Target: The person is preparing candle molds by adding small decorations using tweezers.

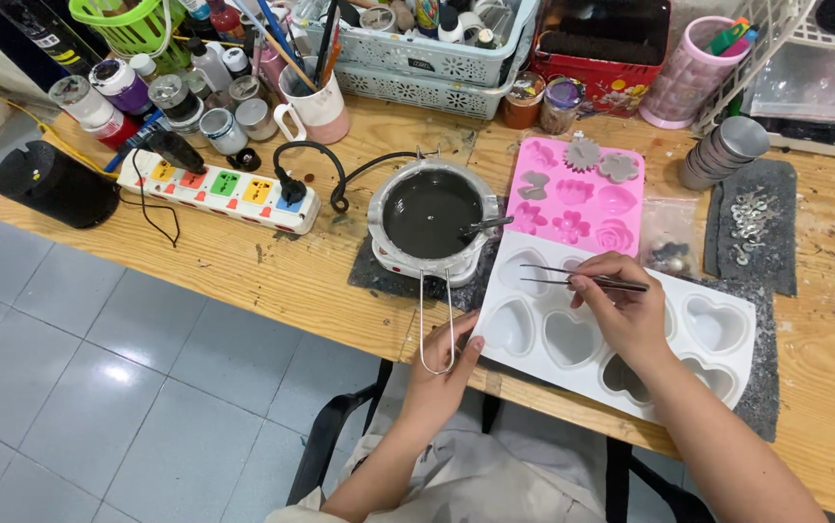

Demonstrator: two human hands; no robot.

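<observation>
A white silicone mould (727, 360) with heart-shaped cavities lies at the near edge of the wooden desk (272, 281), its long side running slantwise toward the right. The right hand (621, 305) rests over the mould's middle, fingers pinched shut on a pair of thin metal tweezers (558, 274) whose two prongs point left, over a heart cavity in the far row. The left hand (442, 373) sits at the mould's near left corner, thumb lying along the white rim and the other fingers curled just below the wire handle (437, 320) of a small melting pot (431, 215); whether it grips the handle I cannot tell.

The pot holds dark grey liquid (a spoon-like tool leans in at its right rim) and stands on a dark mat just left of the mould. Touching the mould's far edge is a pink flower-shaped mould (582, 199), with a few grey cast pieces lying in and beside its upper cavities. Right of that lie a small clear bag (669, 242), then a dark slab (757, 232) scattered with small metal bits, and a stack of metal cups (723, 150). To the left, a white power strip (219, 189) with coloured sockets carries one black plug, and a black cylinder (54, 184) stands at the desk's left corner. Paint jars, a mug of brushes (316, 102) and plastic baskets crowd the far edge.
</observation>
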